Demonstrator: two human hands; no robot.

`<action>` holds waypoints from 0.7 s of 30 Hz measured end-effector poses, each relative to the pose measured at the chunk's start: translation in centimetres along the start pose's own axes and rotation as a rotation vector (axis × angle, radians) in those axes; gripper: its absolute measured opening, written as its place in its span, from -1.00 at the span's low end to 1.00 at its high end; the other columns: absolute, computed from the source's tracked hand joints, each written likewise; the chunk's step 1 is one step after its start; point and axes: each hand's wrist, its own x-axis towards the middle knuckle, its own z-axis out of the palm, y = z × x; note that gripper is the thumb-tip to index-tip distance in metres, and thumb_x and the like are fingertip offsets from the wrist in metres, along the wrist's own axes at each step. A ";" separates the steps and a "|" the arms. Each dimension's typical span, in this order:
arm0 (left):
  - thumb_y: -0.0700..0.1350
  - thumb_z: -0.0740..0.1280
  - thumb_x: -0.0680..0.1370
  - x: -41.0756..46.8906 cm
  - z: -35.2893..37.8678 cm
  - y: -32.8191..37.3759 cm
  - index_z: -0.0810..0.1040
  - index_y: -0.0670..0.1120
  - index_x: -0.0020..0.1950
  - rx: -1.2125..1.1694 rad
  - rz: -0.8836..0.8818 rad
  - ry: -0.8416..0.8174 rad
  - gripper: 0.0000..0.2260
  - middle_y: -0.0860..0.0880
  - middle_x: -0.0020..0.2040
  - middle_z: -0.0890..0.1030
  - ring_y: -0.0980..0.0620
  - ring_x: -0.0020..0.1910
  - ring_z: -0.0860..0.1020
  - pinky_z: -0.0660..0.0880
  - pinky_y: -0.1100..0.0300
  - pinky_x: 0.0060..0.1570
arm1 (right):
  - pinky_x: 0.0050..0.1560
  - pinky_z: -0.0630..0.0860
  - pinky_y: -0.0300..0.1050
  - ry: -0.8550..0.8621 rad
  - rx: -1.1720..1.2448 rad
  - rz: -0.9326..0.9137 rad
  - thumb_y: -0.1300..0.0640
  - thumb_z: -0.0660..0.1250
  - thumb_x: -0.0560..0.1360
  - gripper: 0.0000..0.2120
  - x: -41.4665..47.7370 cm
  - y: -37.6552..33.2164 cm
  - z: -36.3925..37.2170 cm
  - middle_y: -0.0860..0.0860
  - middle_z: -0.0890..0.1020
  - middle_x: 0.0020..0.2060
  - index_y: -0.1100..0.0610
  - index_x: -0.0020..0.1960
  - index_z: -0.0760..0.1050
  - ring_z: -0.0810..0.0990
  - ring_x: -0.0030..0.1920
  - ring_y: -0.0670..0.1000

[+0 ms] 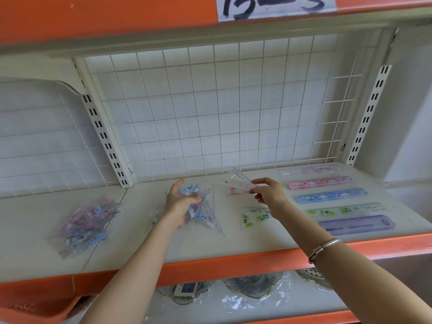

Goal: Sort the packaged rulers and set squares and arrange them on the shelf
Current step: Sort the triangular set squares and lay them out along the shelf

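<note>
My left hand (pixel 181 202) grips a bundle of clear packaged set squares with blue print (pixel 205 213) above the cream shelf (pixel 140 242). My right hand (pixel 268 192) pinches a pink-printed packaged set square (pixel 236 183) by one corner, holding it just above the shelf. A green-printed packet (pixel 254 217) lies flat below my right hand. At the right, several packaged rulers lie in a row: pale pink (pixel 308 170), pink (pixel 320 182), blue (pixel 332 195), green (pixel 343 209) and purple (pixel 355 225). A mixed pile of packets (pixel 84 225) sits at the left.
A white wire grid (pixel 210 108) backs the shelf between slotted uprights (pixel 105 136). The shelf's orange front edge (pixel 233 260) runs below my arms. Glass dishes in plastic wrap (pixel 252 288) sit on the lower shelf. An upper shelf with a handwritten label (pixel 275 5) hangs overhead.
</note>
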 end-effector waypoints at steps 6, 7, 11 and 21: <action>-0.45 0.37 0.45 -0.2 -0.9 0.2 0.25 0.02 0.49 0.061 -0.016 0.015 -0.29 -0.07 -0.09 0.57 -0.12 -0.07 0.54 0.36 0.29 -0.61 | -0.35 0.40 -0.23 -0.026 -0.038 -0.011 0.46 0.31 0.41 -0.74 0.2 0.0 1.1 0.10 0.59 -0.31 0.20 0.02 0.55 0.42 -0.42 -0.01; -0.45 0.37 0.46 -0.1 -1.1 0.2 0.24 0.02 0.49 0.061 -0.014 0.019 -0.30 -0.08 -0.08 0.56 -0.14 -0.06 0.53 0.33 0.32 -0.65 | -0.35 0.41 -0.23 -0.027 -0.056 -0.014 0.46 0.31 0.41 -0.74 0.2 0.0 1.3 0.10 0.60 -0.30 0.19 0.02 0.55 0.42 -0.42 -0.01; -0.47 0.34 0.47 -0.3 -2.0 0.5 0.24 -0.01 0.49 0.056 -0.008 0.037 -0.31 -0.07 -0.08 0.51 -0.14 -0.10 0.51 0.30 0.36 -0.71 | -0.35 0.40 -0.22 -0.038 -0.125 -0.033 0.45 0.30 0.41 -0.73 0.4 0.1 2.3 0.15 0.61 -0.18 0.19 0.02 0.55 0.42 -0.40 -0.01; -0.41 0.38 0.47 0.4 -5.0 0.9 0.24 0.03 0.48 0.074 -0.017 0.074 -0.32 -0.04 0.06 0.49 -0.12 -0.13 0.52 0.32 0.31 -0.65 | -0.55 0.26 -0.33 -0.026 -0.342 -0.142 0.38 0.28 0.48 -0.73 0.9 -0.2 5.3 0.13 0.62 -0.18 0.09 0.07 0.55 0.34 -0.45 -0.06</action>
